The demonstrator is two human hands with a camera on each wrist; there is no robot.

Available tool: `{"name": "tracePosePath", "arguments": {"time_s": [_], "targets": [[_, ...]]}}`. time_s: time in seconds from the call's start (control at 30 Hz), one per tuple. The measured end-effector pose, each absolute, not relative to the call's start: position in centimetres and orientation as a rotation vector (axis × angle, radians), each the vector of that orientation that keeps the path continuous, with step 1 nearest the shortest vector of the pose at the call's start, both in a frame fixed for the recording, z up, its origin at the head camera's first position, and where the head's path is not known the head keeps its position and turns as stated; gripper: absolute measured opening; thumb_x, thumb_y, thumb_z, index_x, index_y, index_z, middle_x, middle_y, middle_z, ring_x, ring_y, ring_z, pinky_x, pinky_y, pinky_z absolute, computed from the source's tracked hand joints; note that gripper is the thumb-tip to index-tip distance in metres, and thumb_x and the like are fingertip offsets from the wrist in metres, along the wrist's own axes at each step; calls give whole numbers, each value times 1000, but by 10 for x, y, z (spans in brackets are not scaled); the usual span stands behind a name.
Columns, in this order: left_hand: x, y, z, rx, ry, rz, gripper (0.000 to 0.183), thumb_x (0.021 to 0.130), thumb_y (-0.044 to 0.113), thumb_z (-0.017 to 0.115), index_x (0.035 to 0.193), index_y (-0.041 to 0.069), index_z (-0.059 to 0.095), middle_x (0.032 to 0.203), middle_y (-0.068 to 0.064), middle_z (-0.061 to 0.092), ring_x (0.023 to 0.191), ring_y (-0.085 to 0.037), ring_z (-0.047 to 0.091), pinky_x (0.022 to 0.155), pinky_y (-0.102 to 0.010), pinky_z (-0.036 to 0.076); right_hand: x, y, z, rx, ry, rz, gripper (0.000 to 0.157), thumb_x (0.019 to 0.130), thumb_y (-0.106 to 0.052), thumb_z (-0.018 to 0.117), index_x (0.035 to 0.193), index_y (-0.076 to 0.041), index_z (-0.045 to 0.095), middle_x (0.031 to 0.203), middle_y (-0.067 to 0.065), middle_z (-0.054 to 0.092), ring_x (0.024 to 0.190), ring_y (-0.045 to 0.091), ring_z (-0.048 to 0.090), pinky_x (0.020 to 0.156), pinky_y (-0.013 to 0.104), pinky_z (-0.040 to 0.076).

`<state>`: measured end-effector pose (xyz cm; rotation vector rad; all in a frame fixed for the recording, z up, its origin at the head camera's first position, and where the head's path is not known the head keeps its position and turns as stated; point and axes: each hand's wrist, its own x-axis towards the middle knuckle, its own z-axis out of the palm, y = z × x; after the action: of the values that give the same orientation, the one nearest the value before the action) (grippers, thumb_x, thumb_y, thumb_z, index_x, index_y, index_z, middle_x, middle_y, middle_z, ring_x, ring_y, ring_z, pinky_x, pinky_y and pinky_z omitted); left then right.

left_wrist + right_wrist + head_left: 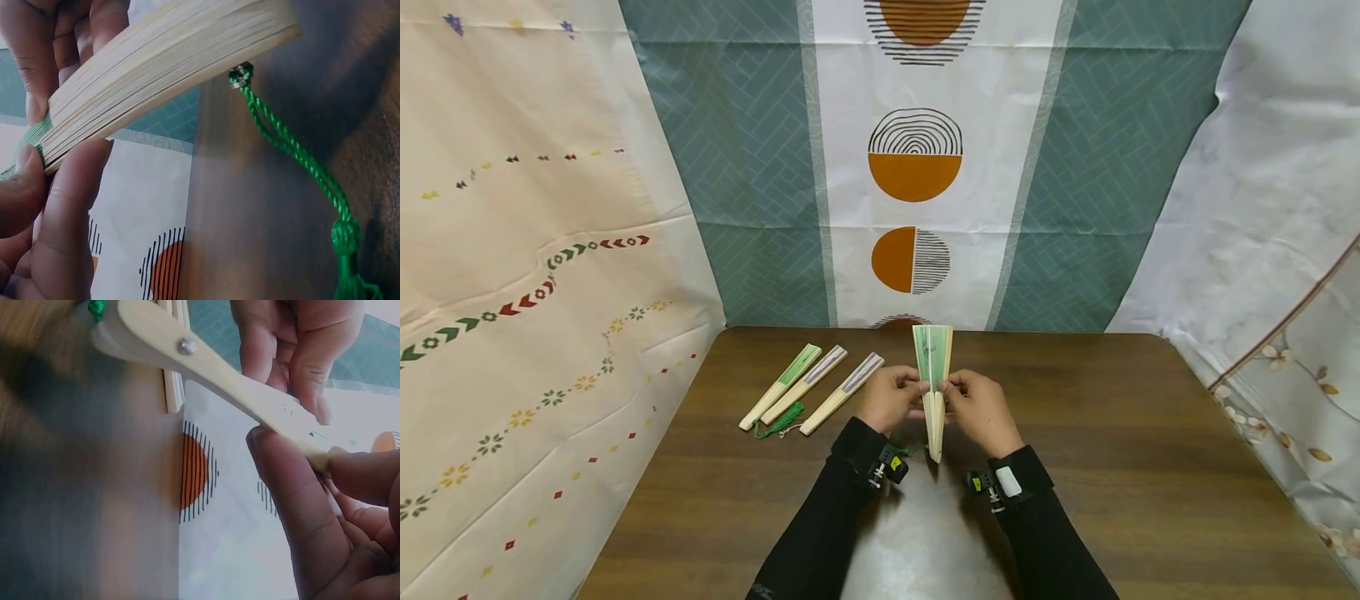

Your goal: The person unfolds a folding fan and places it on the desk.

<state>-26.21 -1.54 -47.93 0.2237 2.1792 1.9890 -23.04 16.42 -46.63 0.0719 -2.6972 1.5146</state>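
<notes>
Both hands hold a green-and-cream folding fan point(934, 358) upright over the table, its ribs spread slightly at the top. My left hand point(889, 398) pinches its left edge between thumb and fingers, while my right hand point(981, 412) grips the right edge. A metal rivet point(187, 345) shows at the narrow end in the right wrist view. From that end hangs a green tassel point(319, 175), seen in the left wrist view with the stacked wooden ribs above it. Left of the hands lie a green closed fan point(781, 386) and two greyish closed fans point(842, 393).
A green tassel point(787, 414) lies by the closed fans on the brown wooden table point(1112, 467). Patterned cloth point(917, 175) hangs behind the table's far edge, with more cloth along the left point(550, 250) and right point(1262, 208) sides.
</notes>
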Motion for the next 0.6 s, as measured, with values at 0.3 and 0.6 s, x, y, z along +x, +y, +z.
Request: {"name": "tracePosePath", "arguments": {"time_s": [0.3, 0.6], "targets": [[-265, -17, -478, 213, 2187, 1994, 16, 112, 3, 70, 121, -8, 77, 106, -22, 77, 84, -17, 78, 86, -52, 76, -230, 162, -466, 35, -2663, 1522, 25, 117, -15, 65, 126, 6, 74, 110, 25, 81, 81, 29, 84, 71, 37, 74], [-264, -17, -475, 194, 2170, 2031, 14, 112, 2, 71, 118, -9, 77, 102, -18, 77, 83, -18, 79, 84, -49, 77, -232, 164, -467, -57, -2627, 1566, 26, 118, -16, 64, 127, 5, 74, 113, 25, 81, 82, 20, 82, 73, 36, 75]]}}
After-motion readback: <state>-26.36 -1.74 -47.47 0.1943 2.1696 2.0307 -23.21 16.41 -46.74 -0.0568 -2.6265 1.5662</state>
